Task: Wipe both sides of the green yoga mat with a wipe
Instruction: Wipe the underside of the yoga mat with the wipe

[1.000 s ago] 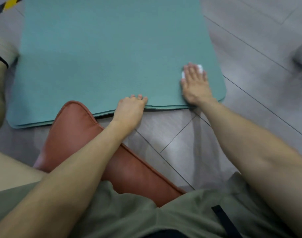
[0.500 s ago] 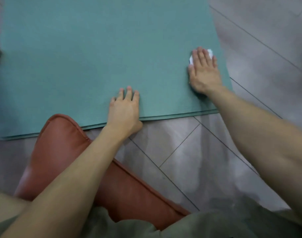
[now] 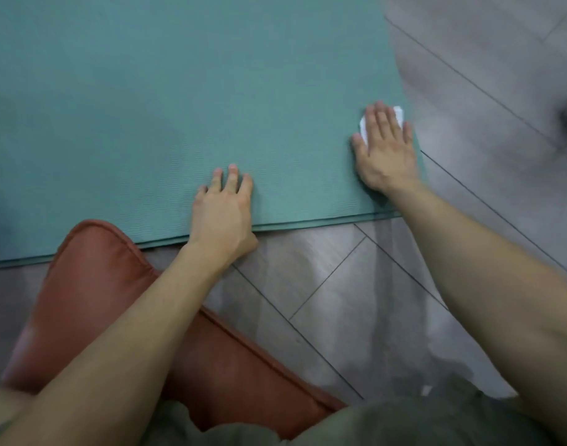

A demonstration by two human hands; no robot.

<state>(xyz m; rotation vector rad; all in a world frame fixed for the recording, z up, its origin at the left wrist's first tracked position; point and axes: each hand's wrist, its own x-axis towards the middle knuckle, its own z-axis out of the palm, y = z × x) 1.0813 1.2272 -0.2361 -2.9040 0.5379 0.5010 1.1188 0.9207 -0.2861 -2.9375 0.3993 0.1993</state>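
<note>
Mat (image 3: 166, 101) lies flat on the grey floor (image 3: 488, 91), its near edge showing two stacked layers. Right hand (image 3: 386, 149) presses a white wipe (image 3: 399, 114) flat near the mat's right edge, fingers together and straight; left hand (image 3: 224, 210) rests palm-down on the near edge, fingers slightly spread. A red-brown cushion (image 3: 92, 284) sits by the left forearm.

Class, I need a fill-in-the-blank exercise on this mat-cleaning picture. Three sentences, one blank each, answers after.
1. The right hand presses a white ____ flat on the green yoga mat.
2. The left hand rests at the mat's ____ edge.
3. A reddish-brown cushion lies under the ____ forearm.

Answers: wipe; near; left
</note>
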